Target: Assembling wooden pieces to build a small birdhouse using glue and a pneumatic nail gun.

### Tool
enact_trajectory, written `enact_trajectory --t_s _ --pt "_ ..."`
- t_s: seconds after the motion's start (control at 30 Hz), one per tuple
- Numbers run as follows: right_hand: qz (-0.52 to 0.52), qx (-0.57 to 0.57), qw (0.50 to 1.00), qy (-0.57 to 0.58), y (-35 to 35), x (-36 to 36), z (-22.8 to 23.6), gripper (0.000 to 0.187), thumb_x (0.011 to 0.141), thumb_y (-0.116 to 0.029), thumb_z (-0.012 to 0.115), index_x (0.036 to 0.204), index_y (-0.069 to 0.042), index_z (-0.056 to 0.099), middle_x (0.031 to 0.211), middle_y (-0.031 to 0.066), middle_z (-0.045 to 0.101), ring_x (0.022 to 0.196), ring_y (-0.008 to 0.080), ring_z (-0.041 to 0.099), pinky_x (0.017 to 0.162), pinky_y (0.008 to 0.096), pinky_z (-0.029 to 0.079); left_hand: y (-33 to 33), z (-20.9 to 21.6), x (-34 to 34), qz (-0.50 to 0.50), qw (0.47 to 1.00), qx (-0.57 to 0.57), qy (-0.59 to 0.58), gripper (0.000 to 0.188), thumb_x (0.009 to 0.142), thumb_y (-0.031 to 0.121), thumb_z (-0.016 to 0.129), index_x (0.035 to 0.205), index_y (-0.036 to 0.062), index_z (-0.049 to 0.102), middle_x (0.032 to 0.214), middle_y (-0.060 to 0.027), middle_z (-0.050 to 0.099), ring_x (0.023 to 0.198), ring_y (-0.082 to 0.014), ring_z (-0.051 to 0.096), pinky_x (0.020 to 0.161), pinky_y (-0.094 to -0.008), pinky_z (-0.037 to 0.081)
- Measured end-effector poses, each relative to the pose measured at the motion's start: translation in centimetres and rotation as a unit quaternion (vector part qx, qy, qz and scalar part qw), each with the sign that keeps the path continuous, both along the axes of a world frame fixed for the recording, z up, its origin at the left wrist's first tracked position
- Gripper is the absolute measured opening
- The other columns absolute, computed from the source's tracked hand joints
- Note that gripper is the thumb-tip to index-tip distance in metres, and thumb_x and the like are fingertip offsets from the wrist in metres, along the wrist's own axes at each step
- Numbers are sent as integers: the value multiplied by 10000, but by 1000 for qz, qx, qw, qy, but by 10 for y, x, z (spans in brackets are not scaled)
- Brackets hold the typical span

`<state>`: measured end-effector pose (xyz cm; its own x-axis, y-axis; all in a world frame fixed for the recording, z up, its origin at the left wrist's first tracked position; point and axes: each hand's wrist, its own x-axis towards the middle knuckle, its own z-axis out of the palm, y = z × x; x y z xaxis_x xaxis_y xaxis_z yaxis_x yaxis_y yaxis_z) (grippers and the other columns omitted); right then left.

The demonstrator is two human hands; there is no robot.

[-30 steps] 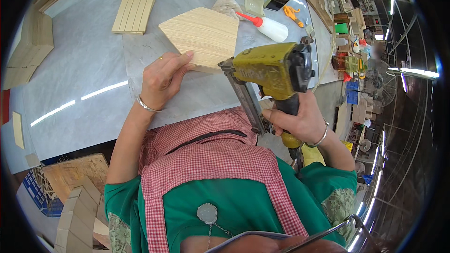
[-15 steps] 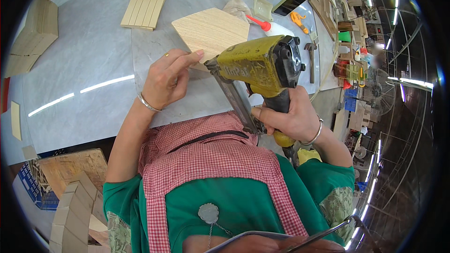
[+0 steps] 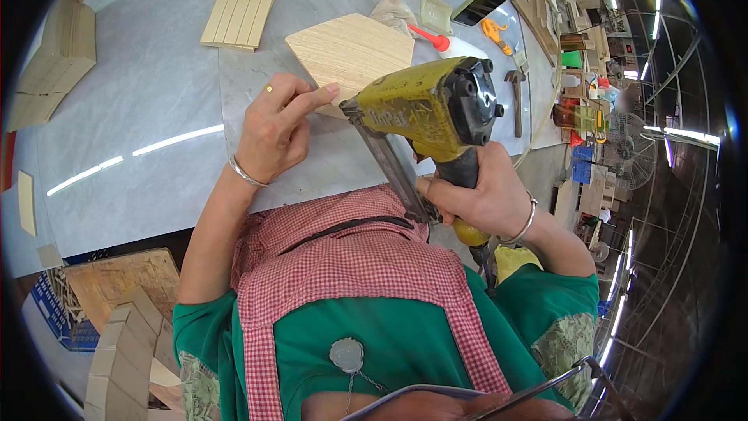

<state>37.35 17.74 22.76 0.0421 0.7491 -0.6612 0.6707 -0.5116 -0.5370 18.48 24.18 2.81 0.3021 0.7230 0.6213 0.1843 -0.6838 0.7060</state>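
In my right hand [image 3: 492, 196] is a yellow and black pneumatic nail gun [image 3: 413, 105], the fingers wrapped round its black grip. Its nose rests at the near edge of a pale wooden board [image 3: 354, 51] with angled corners, which lies on the grey table. My left hand [image 3: 274, 123] is closed at the board's near-left edge, its index finger reaching to the wood just beside the nose. The gun's body covers the board's near-right part, and whatever lies under the board there is hidden.
A small grooved wooden panel [image 3: 240, 12] lies at the far left. Behind the gun are a white glue bottle [image 3: 461, 48] with red nozzle, a phone [image 3: 487, 0], an orange tool [image 3: 496, 34] and a hammer [image 3: 516, 101]. Stacked boards [image 3: 58, 58] stand on the left.
The nail gun's rear has tipped slightly toward me, and my right forearm has shifted a little outward. My left hand and the board have barely moved.
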Motion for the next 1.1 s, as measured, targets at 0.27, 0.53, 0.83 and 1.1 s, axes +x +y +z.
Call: enact_trajectory --t_s 0.27,0.53,0.83,1.1 --pt "-90 45 995 13 -11 31 5 205 784 -112 685 845 36 557 596 47 587 476 113 574 447 252 460 -8 7 8 59 997 34 32 399 653 -54 692 1037 50 661 847 -88 549 743 -226 532 595 -301 435" --pt "-224 164 961 0 -33 108 -17 188 786 -66 649 870 51 529 593 62 552 449 130 542 423 272 473 -5 3 15 105 989 90 44 373 628 43 784 983 46 668 810 -57 579 693 -204 537 584 -299 437" --pt "-229 217 945 -83 -30 195 -65 234 767 -94 638 914 51 529 591 67 562 435 139 550 404 282 467 -25 58 18 122 945 98 286 452 710 308 748 1004 -14 629 938 -128 550 872 -282 523 700 -353 441" --pt "-98 236 900 -353 -13 249 -113 432 718 -257 592 1041 29 563 717 241 633 729 451 609 717 478 490 -32 53 67 224 902 64 363 668 674 553 728 850 -63 540 961 -186 502 887 -320 506 722 -366 459"
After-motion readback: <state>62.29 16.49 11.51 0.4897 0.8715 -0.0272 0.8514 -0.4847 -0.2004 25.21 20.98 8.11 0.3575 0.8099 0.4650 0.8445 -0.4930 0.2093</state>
